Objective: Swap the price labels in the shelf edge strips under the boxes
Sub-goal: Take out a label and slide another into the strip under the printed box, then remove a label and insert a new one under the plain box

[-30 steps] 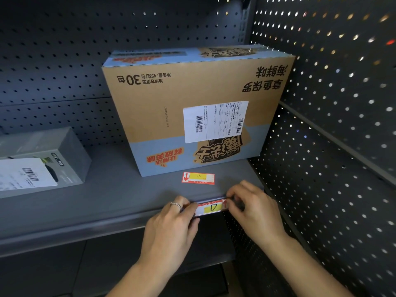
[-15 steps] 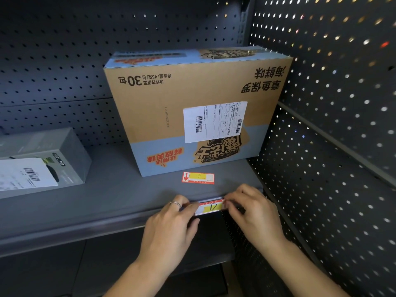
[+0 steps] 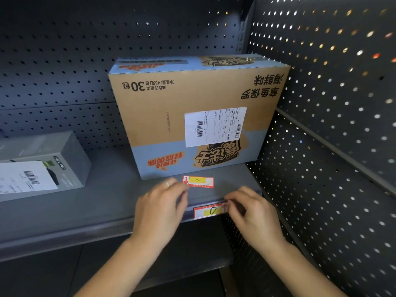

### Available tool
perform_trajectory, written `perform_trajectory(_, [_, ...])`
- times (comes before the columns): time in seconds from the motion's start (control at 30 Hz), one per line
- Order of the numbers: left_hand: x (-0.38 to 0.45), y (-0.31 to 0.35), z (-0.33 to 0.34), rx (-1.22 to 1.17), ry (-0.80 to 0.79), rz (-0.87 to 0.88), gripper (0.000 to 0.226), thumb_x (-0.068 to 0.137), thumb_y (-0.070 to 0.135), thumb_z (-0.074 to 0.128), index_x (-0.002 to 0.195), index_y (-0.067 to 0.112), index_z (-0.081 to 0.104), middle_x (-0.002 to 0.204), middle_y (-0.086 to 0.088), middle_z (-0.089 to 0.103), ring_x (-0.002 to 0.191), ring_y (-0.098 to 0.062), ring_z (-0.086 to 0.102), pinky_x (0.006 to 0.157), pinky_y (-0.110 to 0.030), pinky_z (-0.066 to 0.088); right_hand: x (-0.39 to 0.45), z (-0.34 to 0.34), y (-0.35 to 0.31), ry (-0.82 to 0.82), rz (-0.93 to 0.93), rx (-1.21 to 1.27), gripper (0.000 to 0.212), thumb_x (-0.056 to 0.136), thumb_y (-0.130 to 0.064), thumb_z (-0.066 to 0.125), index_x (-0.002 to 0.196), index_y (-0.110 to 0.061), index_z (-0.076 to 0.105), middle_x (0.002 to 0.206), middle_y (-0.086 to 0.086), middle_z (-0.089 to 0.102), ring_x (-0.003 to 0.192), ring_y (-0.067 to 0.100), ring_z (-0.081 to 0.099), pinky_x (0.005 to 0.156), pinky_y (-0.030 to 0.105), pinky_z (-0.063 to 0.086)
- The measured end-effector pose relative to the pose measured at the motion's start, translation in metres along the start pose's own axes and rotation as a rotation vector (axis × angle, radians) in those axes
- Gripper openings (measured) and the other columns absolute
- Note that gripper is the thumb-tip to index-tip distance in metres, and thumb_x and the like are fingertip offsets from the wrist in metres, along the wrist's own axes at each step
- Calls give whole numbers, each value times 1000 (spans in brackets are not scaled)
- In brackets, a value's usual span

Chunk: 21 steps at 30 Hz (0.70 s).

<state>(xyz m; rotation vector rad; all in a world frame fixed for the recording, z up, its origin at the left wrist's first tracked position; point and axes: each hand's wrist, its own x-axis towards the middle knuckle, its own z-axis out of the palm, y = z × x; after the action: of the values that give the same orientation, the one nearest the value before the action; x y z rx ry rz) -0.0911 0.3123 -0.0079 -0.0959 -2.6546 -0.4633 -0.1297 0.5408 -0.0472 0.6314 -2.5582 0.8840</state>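
Head view, largest first: at twelve o'clock the big cardboard box (image 3: 199, 116) stands on the grey shelf (image 3: 107, 202). Left hand (image 3: 159, 213) reaches with loosely curled fingers to the loose label (image 3: 198, 181) at one o'clock from it, touching its left end; right hand (image 3: 252, 213) pinches the strip label (image 3: 210, 211) at nine o'clock. Thin, light, bendable card probably: best taken by an end edge.

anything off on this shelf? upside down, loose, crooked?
Two things. The big cardboard box stands upside down: all its print is inverted. A loose price label lies flat on the shelf in front of it, outside any strip. The label in the edge strip also reads inverted.
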Motion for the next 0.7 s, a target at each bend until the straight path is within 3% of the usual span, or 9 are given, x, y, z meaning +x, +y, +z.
perform_trajectory(0.13, [47,-12,12,41,-137,93,20,90,23,68,110,26,73,109,8,71,100,-17,66,77,-38,58,3,-1,-6,10,30,-11,7,91,-22,68,96,-24,72,90,-14,62,76,3,61,61,21,52])
perform_trajectory(0.2, [62,-15,25,92,-240,175,19,91,23,67,108,25,73,109,4,72,100,-20,66,81,-39,57,8,-3,-9,11,23,-16,7,91,-23,67,95,-25,71,89,-15,62,75,3,61,61,24,53])
perform_trajectory(0.5, [69,-7,33,438,-327,382,12,89,10,67,100,16,71,92,-7,74,82,-27,72,70,-42,60,21,-16,-9,12,19,-40,14,93,-31,59,97,-26,71,89,-14,63,78,5,62,64,32,56])
perform_trajectory(0.7, [64,-16,24,314,-213,357,25,88,6,63,105,22,68,87,-4,75,78,-28,72,64,-40,58,31,-8,-10,2,59,15,12,92,-31,61,95,-29,72,88,-17,63,80,3,62,68,33,55])
